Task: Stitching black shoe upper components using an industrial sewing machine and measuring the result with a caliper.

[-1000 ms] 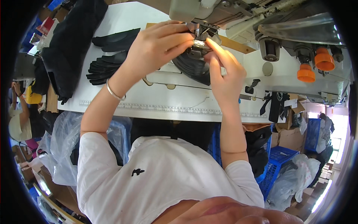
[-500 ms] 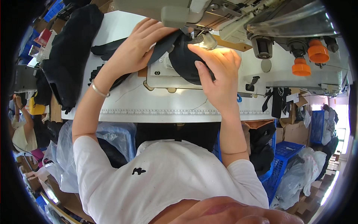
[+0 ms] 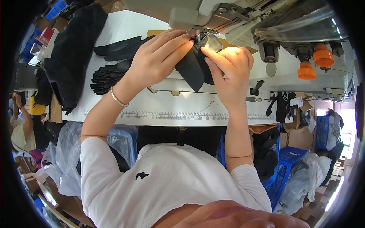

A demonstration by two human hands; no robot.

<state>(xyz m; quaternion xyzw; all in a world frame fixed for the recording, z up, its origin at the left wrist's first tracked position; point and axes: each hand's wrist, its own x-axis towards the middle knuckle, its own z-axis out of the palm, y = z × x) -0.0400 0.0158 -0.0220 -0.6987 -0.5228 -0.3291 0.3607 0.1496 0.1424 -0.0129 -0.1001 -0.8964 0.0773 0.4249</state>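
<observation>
Two curved black fabric pieces (image 3: 191,72) lie together under the needle area of a sewing machine (image 3: 213,17), with one pointed end hanging toward me. My left hand (image 3: 157,57) has its fingers pressed together on the fabric just left of the needle; its thumb is hidden. On the other side, my right hand (image 3: 232,72) pinches the fabric's edge between thumb and forefinger, its other fingers curled. Left of my left hand are a fanned stack of black pieces (image 3: 108,78) and some longer flat black pieces (image 3: 121,47).
A ruler strip (image 3: 171,114) runs along the white table's front edge. Dark cloth (image 3: 74,57) is heaped at the left. Orange knobs (image 3: 323,55) hang from the machine at the right. Blue crates (image 3: 287,163) and plastic bags stand below. Another person (image 3: 23,129) sits far left.
My left hand has moved right and nearer, up to the needle, bringing a black piece over the other one. My right hand has shifted slightly right, still at the fabric's edge.
</observation>
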